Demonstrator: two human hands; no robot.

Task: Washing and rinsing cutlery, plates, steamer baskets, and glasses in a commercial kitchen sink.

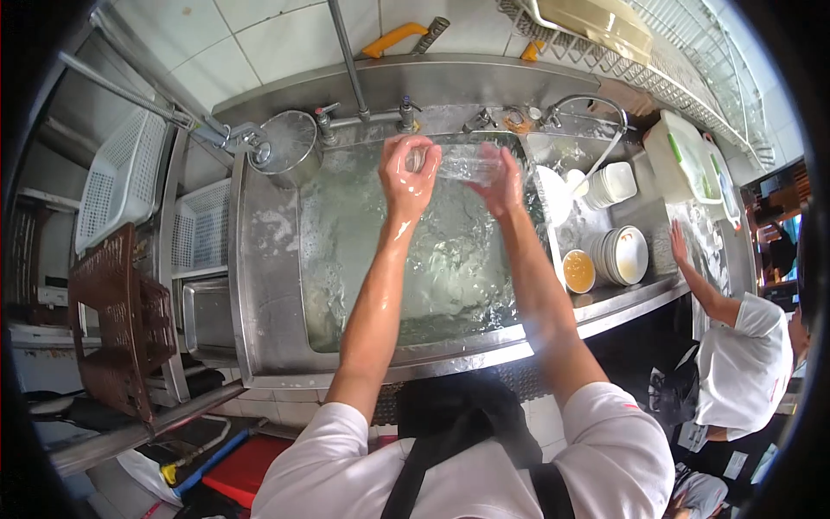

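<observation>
Above the water-filled steel sink (363, 259), my left hand (408, 172) grips one end of a clear vessel (468, 167), with a round rim visible between thumb and fingers. At the other end, my right hand (502, 178) closes around the clear material and is blurred by motion. Whether this is one long vessel or two set end to end, I cannot tell. Both hands are wet and well above the sink's front edge. Beneath them the water is cloudy and rippling, which hides the sink bottom.
To the right stand stacked white bowls (616, 256), square white dishes (613, 185) and a bowl of orange liquid (578, 271). A metal pot (285, 146) sits at the back left. Taps (406, 115) line the back. A co-worker (742, 357) reaches in from the right.
</observation>
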